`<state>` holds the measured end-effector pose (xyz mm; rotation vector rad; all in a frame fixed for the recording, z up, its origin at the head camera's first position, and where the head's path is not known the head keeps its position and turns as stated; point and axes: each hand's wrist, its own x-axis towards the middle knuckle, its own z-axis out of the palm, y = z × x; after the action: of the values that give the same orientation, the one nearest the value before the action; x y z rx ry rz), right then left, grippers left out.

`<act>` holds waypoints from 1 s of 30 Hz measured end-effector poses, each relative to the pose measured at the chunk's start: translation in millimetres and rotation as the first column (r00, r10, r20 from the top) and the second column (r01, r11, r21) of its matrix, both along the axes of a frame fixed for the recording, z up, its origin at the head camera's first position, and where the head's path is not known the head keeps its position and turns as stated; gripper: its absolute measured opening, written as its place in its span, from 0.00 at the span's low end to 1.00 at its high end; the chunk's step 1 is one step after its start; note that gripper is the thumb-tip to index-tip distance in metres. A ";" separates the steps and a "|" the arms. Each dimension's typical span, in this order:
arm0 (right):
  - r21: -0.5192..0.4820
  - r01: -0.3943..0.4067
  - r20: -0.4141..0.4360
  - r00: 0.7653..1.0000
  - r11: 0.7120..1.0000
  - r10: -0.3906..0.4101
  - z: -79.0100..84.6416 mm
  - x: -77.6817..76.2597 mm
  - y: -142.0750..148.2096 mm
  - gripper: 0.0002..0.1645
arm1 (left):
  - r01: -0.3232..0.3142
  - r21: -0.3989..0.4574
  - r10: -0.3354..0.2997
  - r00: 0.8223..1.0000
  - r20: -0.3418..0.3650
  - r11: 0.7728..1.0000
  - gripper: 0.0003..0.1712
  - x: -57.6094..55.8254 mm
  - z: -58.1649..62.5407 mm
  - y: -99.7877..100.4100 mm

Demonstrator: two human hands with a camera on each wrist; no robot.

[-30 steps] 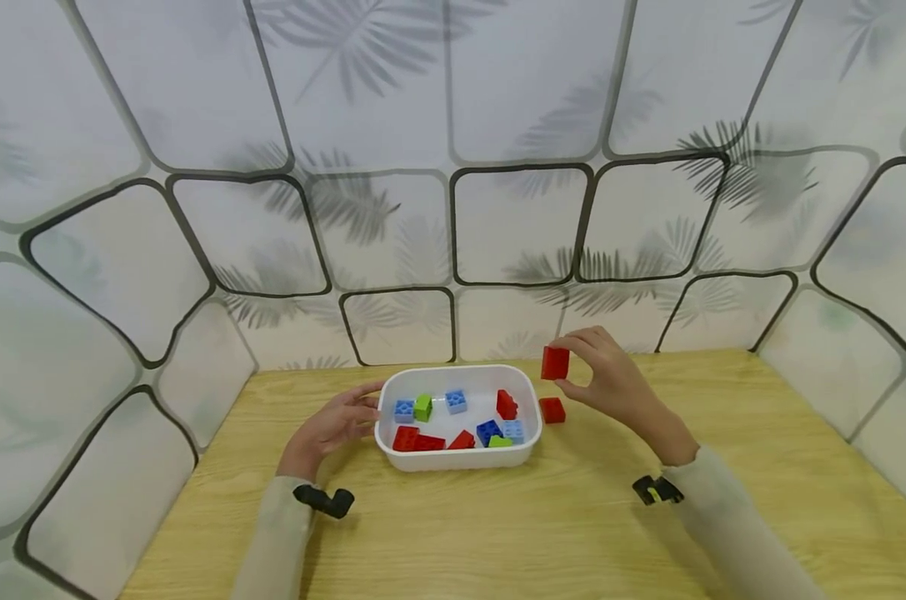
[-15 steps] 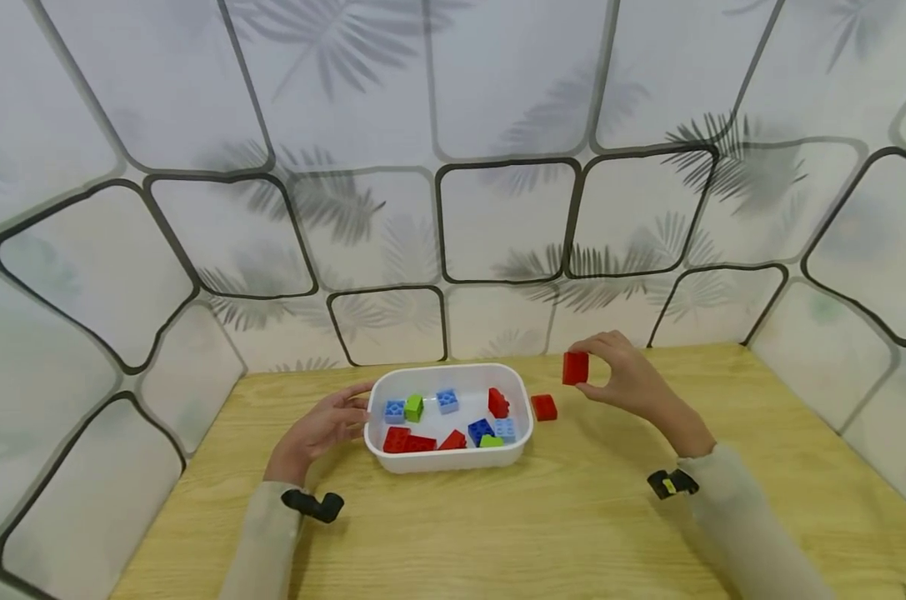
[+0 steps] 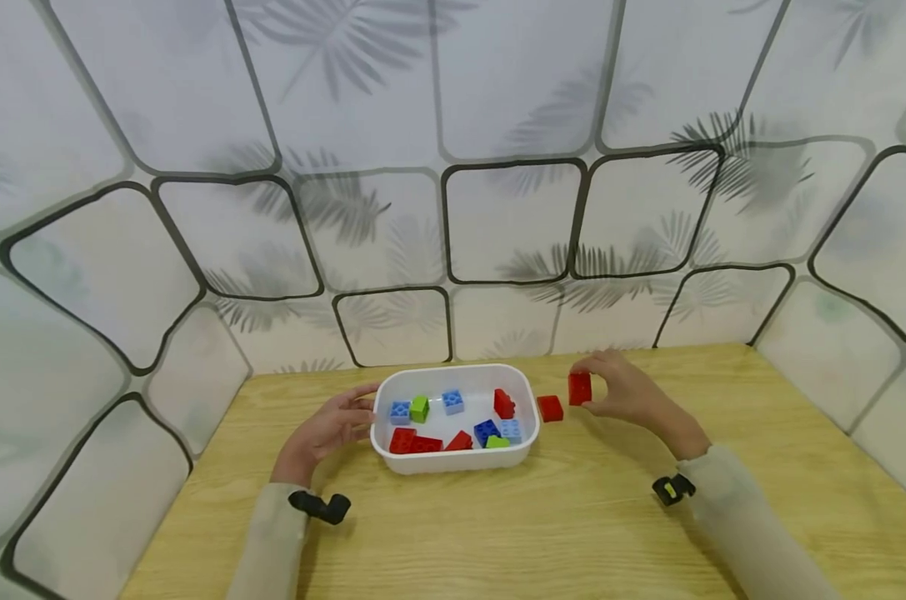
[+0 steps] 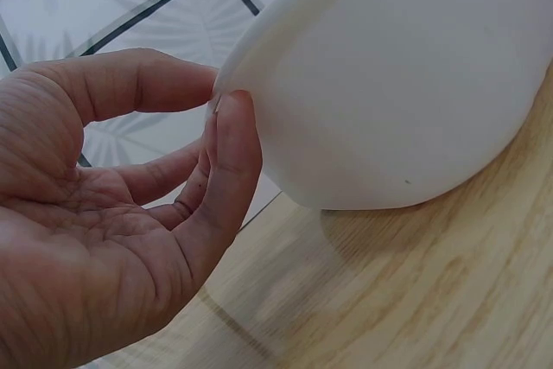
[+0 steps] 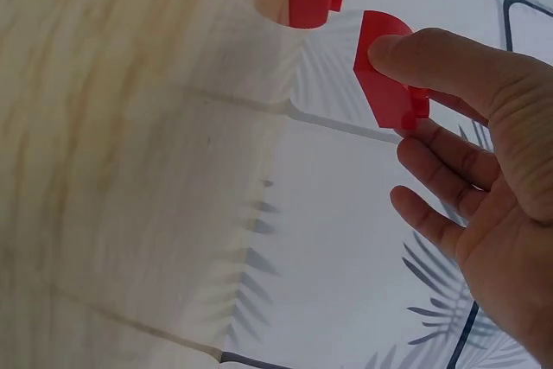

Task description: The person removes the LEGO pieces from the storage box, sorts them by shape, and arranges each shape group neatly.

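My left hand [image 3: 332,429] is at the left end of a white plastic tub [image 3: 453,462]. In the left wrist view, its thumb meets the rim and a curled finger lies against the outer wall. My right hand [image 3: 633,398] pinches a red toy building brick [image 3: 579,388] between thumb and fingers, just above the table at the tub's right. The right wrist view shows this red brick [image 5: 380,84] with a curved edge and studs facing the fingers. A second red brick [image 3: 550,408] lies on the table between the tub and the held one.
Inside the tub are several bricks: light blue [image 3: 453,402], lime green [image 3: 419,408], dark blue [image 3: 486,432] and red [image 3: 503,404]. The wooden table [image 3: 483,533] meets a leaf-patterned backdrop [image 3: 513,217] behind and at both sides.
My right hand has carried the red brick rightward away from the tub, then lowered it toward the table beside the other red brick. My left hand stays at the tub.
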<state>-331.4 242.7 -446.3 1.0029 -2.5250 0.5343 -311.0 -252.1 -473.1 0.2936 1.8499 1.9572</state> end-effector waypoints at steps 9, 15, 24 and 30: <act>0.049 -0.014 0.060 0.998 0.999 0.012 -6.7 0.1 -2.1 0.25 | -0.002 -0.008 0.002 1.000 -0.006 1.000 0.40 0.6 2.9 2.2; 0.073 -0.021 0.079 0.997 0.997 0.015 -13.2 -2.9 -3.7 0.26 | -0.010 -0.015 0.010 1.000 -0.007 1.000 0.40 1.6 2.9 3.1; 0.109 -0.004 0.136 0.991 0.994 -0.010 -15.9 -3.7 -4.1 0.25 | -0.016 -0.006 0.016 1.000 0.010 1.000 0.39 0.9 3.0 3.0; 0.136 0.009 0.171 0.985 0.991 -0.033 -13.6 -2.0 -7.0 0.25 | -0.026 0.002 0.026 1.000 0.016 1.000 0.39 1.7 3.2 3.0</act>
<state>-333.4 235.7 -459.9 1.0151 -2.7540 0.4679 -309.3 -249.1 -469.8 0.2550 1.8503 1.9733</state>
